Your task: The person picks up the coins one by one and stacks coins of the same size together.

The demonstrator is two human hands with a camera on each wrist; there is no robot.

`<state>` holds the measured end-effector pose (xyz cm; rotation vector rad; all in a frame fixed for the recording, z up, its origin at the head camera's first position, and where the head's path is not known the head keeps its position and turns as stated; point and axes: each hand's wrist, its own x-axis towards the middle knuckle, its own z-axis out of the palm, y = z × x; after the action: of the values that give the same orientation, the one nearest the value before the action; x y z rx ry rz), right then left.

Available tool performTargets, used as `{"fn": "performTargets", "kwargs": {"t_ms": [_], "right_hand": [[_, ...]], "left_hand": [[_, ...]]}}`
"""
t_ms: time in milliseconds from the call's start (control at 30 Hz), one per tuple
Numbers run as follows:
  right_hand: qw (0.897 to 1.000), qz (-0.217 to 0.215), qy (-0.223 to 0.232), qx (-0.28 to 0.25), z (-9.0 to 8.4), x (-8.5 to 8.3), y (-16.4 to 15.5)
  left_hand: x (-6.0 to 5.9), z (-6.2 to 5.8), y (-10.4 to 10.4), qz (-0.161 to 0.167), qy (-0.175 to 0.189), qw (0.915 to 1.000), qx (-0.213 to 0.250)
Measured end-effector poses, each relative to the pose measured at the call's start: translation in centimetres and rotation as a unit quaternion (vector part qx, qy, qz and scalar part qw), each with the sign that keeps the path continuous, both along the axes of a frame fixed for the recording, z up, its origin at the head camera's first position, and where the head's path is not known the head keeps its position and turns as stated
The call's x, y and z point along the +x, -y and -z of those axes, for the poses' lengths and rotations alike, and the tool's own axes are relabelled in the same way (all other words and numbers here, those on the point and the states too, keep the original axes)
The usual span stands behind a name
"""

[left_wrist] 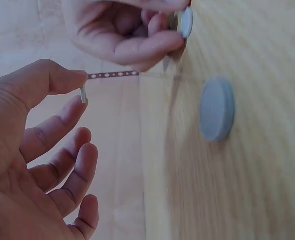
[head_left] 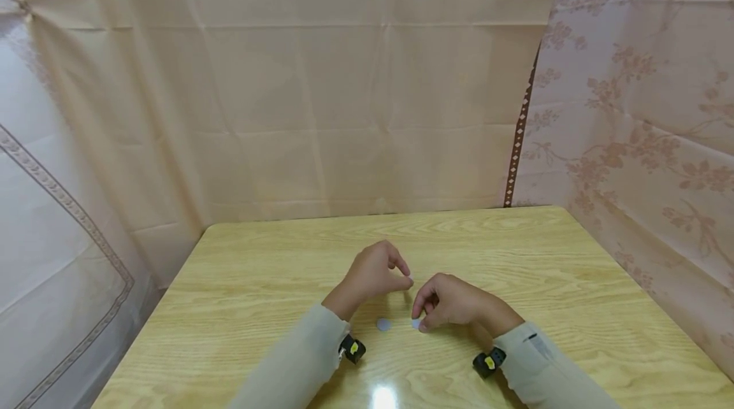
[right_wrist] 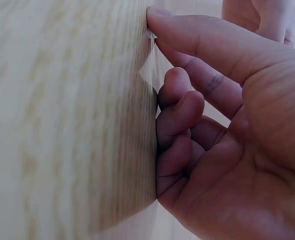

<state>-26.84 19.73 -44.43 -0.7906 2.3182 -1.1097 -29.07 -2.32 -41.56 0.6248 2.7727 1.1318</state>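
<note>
I count three small pale grey-blue round discs. One disc lies flat and free on the light wood-grain counter (head_left: 258, 281), the loose flat disc (head_left: 383, 324), between my two wrists and just short of both hands. The second, the tilted disc (left_wrist: 187, 22), is at the tips of my right hand (head_left: 450, 302); its fingers are curled round it and press it edge-on against the counter, as the left wrist view shows. In the right wrist view I see only a sliver under the forefinger. The third, the raised disc (left_wrist: 83, 94), is pinched edge-on between thumb and forefinger of my left hand (head_left: 373, 275), lifted clear of the counter, the other fingers loosely bent. The two hands are near each other but apart. Creased beige cloth (head_left: 344, 109) hangs behind the counter, and pink floral cloth (head_left: 642, 129) on the right.
</note>
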Motion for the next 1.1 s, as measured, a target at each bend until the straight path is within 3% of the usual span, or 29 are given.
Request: {"fn": "performTargets", "kwargs": {"t_ms": [367, 867, 1100], "right_hand": [[1.0, 0.0, -0.002, -0.005, 0.1, -0.1, -0.1], [1.0, 0.004, 0.003, 0.0, -0.1, 0.0, -0.1], [1.0, 0.006, 0.005, -0.002, -0.1, 0.1, -0.1]], "left_hand": [[2.0, 0.3, -0.4, 0.012, -0.046, 0.9985, -0.028], [2.9, 1.4, -1.1, 0.066, 0.0, 0.9909, -0.117], [3.1, 1.7, -1.3, 0.066, -0.003, 0.9868, -0.148]]}}
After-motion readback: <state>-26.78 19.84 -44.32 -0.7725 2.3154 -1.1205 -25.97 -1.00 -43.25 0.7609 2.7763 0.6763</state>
